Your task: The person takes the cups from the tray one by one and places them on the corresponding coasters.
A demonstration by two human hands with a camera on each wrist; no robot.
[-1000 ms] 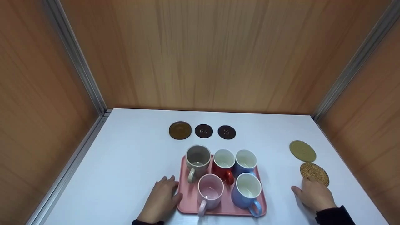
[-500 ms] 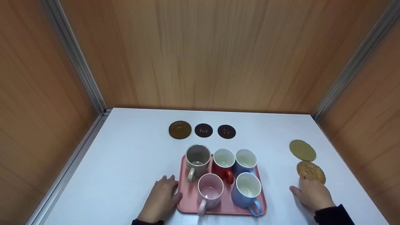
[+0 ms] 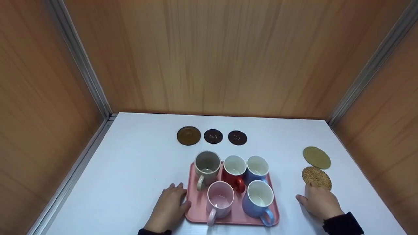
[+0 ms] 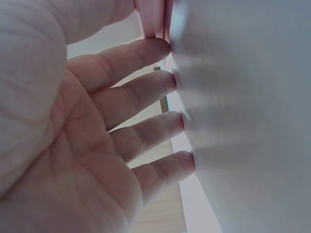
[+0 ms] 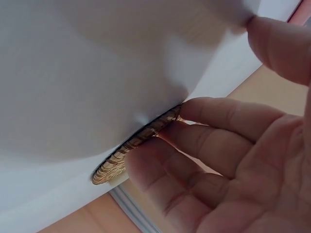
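My right hand (image 3: 321, 203) rests its fingertips on the near edge of a round woven straw coaster (image 3: 316, 178), which lies flat on the table at the right. In the right wrist view the fingers press on the woven coaster (image 5: 129, 153) while the thumb stands apart from it. Just behind lies a plain olive-green coaster (image 3: 316, 157), the two edges meeting. My left hand (image 3: 168, 207) rests on the table with its fingers spread, its thumb and index fingertip at the left edge of a pink tray (image 3: 195, 213). It holds nothing.
On the tray stand a grey mug (image 3: 207, 168), a red mug (image 3: 233, 171), a pink mug (image 3: 220, 199) and two blue mugs, the nearer blue mug (image 3: 256, 202) at front right. Behind lie a brown coaster (image 3: 188, 135) and two dark coasters. Wood-look panels (image 3: 209, 58) enclose the table.
My right hand has slid the woven coaster leftward and slightly back, up against the green coaster. The left hand, tray and mugs have stayed in place.
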